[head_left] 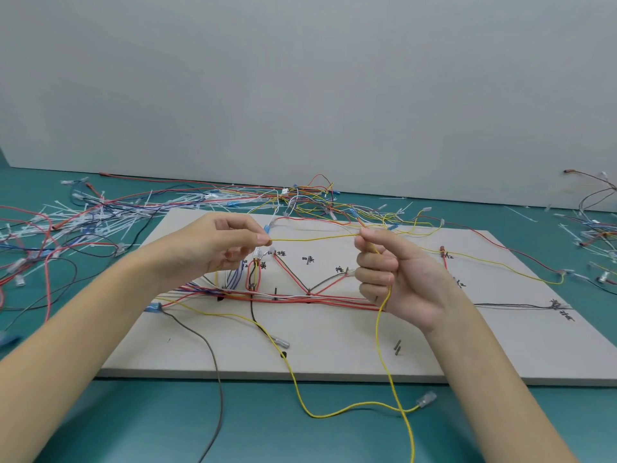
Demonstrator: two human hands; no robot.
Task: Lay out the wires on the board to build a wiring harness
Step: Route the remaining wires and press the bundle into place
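A pale board (334, 355) lies on the teal table, with red, white, blue and grey wires routed along its pegs. Both hands are raised above it, stretching one yellow wire (314, 238) between them. My left hand (213, 248) pinches the wire's end between thumb and forefinger, beside a blue-sleeved terminal (268, 227). My right hand (397, 275) pinches the same wire at its fingertips; the wire then runs through the curled fingers and hangs down past the board's front edge. Another yellow wire (300, 396) with a clear terminal (426, 398) trails off the board's front.
A heap of loose wires and white cable ties (100, 215) covers the table at the left and behind the board. More wires (594, 228) lie at the far right. A grey wire (217, 379) hangs over the board's front edge. Short dark pegs (397, 347) stand on the board.
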